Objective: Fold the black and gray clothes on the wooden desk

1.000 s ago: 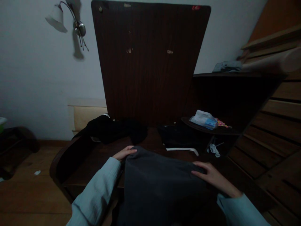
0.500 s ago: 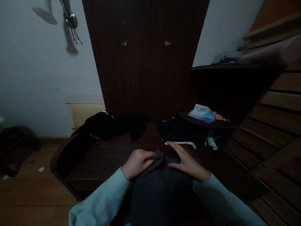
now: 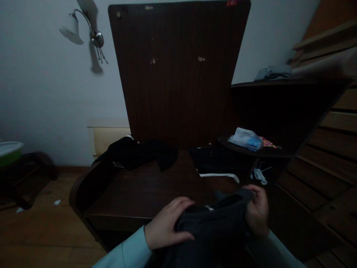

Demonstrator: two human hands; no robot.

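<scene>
The worktop (image 3: 145, 186) is dark wood with a rounded left edge that drops to the bare wooden floor (image 3: 41, 223). At its far left corner a black garment (image 3: 134, 154) lies crumpled, with part of it hanging over the edge. Against the far edge a tall dark board (image 3: 178, 74) stands upright. A folded black cloth (image 3: 217, 162) with a white hem lies at the far right corner. The middle of the worktop, from the crumpled garment to the near edge, is bare. On the right a small round shelf (image 3: 237, 147) carrying a plastic packet (image 3: 247, 137) juts in close to the folded cloth, and wooden slats (image 3: 329, 156) close off that side.

The dark grey garment (image 3: 214, 227) is bunched over the near edge, right of centre, between both hands. The left hand (image 3: 167, 223) lies palm down on the garment's left side, with its fingers (image 3: 181, 204) curled over a fold and the thumb pressed under it, clenched on the cloth. The right hand (image 3: 258, 212) is raised with its back to the camera, its fingers wrapped tightly around the garment's lifted right edge.
</scene>
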